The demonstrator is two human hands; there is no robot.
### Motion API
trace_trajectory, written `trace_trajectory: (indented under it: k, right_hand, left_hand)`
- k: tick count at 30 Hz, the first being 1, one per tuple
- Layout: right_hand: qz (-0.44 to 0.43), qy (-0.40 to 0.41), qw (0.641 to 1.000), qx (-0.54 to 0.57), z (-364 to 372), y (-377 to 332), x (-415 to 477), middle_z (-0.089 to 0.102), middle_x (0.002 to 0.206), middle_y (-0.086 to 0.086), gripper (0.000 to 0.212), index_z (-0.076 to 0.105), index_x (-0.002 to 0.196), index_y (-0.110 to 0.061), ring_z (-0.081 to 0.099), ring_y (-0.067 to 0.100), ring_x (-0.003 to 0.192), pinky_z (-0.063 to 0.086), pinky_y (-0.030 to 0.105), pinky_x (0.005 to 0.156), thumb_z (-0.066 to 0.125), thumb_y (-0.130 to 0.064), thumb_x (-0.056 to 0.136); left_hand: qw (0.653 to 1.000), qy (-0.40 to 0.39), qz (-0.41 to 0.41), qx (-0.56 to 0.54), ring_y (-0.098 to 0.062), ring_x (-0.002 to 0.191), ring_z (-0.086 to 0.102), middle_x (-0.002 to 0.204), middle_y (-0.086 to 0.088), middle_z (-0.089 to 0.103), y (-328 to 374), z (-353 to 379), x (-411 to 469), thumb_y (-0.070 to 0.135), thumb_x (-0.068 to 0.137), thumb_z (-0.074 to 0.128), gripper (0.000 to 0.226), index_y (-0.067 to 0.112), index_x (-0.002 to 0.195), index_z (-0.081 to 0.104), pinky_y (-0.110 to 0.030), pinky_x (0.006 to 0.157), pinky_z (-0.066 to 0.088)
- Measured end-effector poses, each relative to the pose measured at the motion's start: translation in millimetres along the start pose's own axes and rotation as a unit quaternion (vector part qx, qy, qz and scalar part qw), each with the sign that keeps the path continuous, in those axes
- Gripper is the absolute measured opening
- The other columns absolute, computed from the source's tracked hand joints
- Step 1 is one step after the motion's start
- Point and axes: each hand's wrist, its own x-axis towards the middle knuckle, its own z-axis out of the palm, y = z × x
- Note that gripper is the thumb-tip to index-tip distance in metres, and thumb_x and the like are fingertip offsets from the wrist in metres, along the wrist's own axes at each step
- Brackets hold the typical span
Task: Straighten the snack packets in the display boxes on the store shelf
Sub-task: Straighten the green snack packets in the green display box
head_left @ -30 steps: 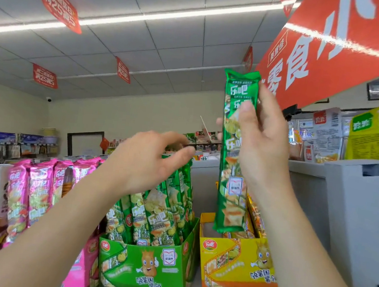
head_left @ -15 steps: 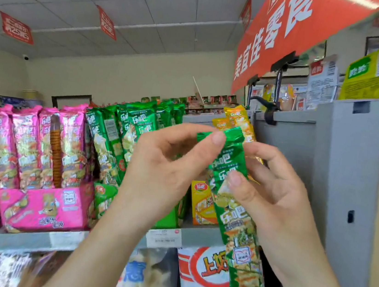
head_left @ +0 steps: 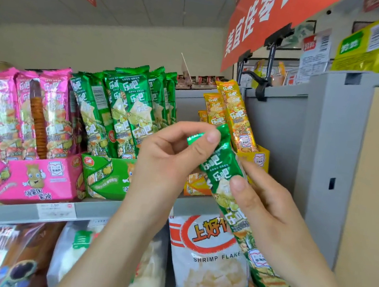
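Got one green packet [head_left: 219,169] out in front of the shelf [head_left: 5,213], slanting down to the right. My left hand [head_left: 169,157] pinches its top end and my right hand [head_left: 270,202] grips the middle, thumb on the front. Behind it are the green box [head_left: 104,175], yellow box [head_left: 260,158] and pink box [head_left: 27,177], packets standing in each.

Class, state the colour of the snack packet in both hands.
The snack packet is green; head view.

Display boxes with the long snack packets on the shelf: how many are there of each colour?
Pink display box: 1
Green display box: 1
Yellow display box: 1
Total: 3
The left hand and right hand hold one green packet outside them.
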Motion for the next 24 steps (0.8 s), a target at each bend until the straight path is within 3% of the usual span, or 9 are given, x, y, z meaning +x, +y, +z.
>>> trace_trajectory:
  k: [3,7,9,11,14,16,18,21,24]
  right_hand:
    - [0.009,0.003,0.999,-0.050,3.0,-4.6,-3.3,0.070,0.114,-0.015,0.032,0.060,0.125,-0.039,0.065,0.005,0.106,0.049,0.015,0.083,0.047,-0.047,0.097]
    - [0.004,0.011,0.996,-0.091,11.1,-8.7,-6.9,0.070,0.108,-0.014,0.033,0.059,0.124,-0.043,0.065,0.006,0.096,0.049,0.016,0.075,0.046,-0.051,0.095]
    - [0.008,0.001,0.995,-0.099,15.2,-8.6,-8.3,0.070,0.111,-0.011,0.034,0.055,0.127,-0.046,0.065,0.011,0.096,0.051,0.026,0.079,0.048,-0.052,0.095]
    - [0.018,-0.039,0.995,-0.088,15.6,-8.6,-12.0,0.066,0.121,-0.017,0.041,0.045,0.135,-0.048,0.063,0.005,0.106,0.049,0.025,0.087,0.052,-0.050,0.095]
    - [0.071,-0.134,0.986,-0.071,9.3,-6.3,-21.2,0.051,0.134,-0.033,0.071,0.020,0.143,-0.060,0.058,-0.008,0.112,0.049,0.029,0.097,0.064,-0.045,0.090]
    - [0.103,-0.140,0.984,-0.034,9.6,-6.9,-27.2,0.054,0.132,-0.031,0.075,0.022,0.136,-0.069,0.066,-0.003,0.083,0.057,0.030,0.078,0.070,-0.040,0.087]
    - [0.104,-0.101,0.989,0.006,13.9,-7.8,-30.6,0.062,0.121,-0.023,0.065,0.037,0.126,-0.071,0.060,0.004,0.062,0.055,0.026,0.059,0.071,-0.037,0.083]
    - [0.094,-0.043,0.994,-0.023,23.4,-9.5,-31.2,0.068,0.102,-0.016,0.055,0.045,0.120,-0.068,0.055,0.004,0.056,0.053,0.025,0.051,0.069,-0.034,0.084]
    - [0.060,0.004,0.995,-0.073,29.0,-10.0,-31.7,0.068,0.099,-0.020,0.057,0.042,0.119,-0.070,0.060,-0.001,0.058,0.051,0.017,0.053,0.067,-0.032,0.085]
  left_hand:
    - [0.997,-0.065,-0.003,0.030,-0.014,0.076,0.064,0.081,0.004,0.072,5.5,-5.6,-0.1,0.040,0.072,0.073,0.022,0.023,0.084,0.079,-0.028,0.068,0.051]
    - [0.999,-0.037,0.025,-0.006,-0.010,0.066,0.061,0.071,0.004,0.070,6.8,-11.9,-3.2,0.025,0.072,0.079,0.005,0.020,0.072,0.077,-0.021,0.059,0.049]
    - [0.999,-0.022,0.045,-0.014,-0.008,0.065,0.059,0.070,0.006,0.069,3.9,-12.5,-7.7,0.020,0.076,0.074,0.007,0.021,0.070,0.077,-0.019,0.060,0.047]
    - [0.998,0.003,0.058,-0.008,-0.008,0.067,0.058,0.071,0.006,0.069,0.8,-11.8,-10.6,0.018,0.078,0.070,0.010,0.022,0.070,0.076,-0.020,0.063,0.046]
    - [0.995,0.059,0.070,-0.026,-0.005,0.068,0.057,0.071,0.010,0.067,0.3,-15.1,-10.4,0.017,0.081,0.066,0.013,0.021,0.071,0.073,-0.016,0.064,0.045]
    - [0.992,0.091,0.076,-0.044,-0.002,0.070,0.057,0.072,0.012,0.067,2.7,-20.8,-7.5,0.019,0.083,0.065,0.012,0.022,0.073,0.073,-0.016,0.069,0.044]
    - [0.991,0.099,0.074,-0.045,-0.002,0.070,0.055,0.072,0.014,0.066,5.6,-23.1,-6.0,0.025,0.083,0.067,0.011,0.025,0.075,0.074,-0.017,0.068,0.044]
    - [0.993,0.070,0.098,0.003,-0.003,0.068,0.055,0.077,0.012,0.064,8.2,-18.8,-9.2,0.019,0.082,0.071,0.006,0.023,0.085,0.070,-0.018,0.061,0.045]
    - [0.989,0.045,0.130,0.061,-0.003,0.067,0.054,0.083,0.007,0.059,7.2,-10.9,-16.2,0.006,0.076,0.076,0.032,0.016,0.100,0.057,-0.020,0.060,0.048]
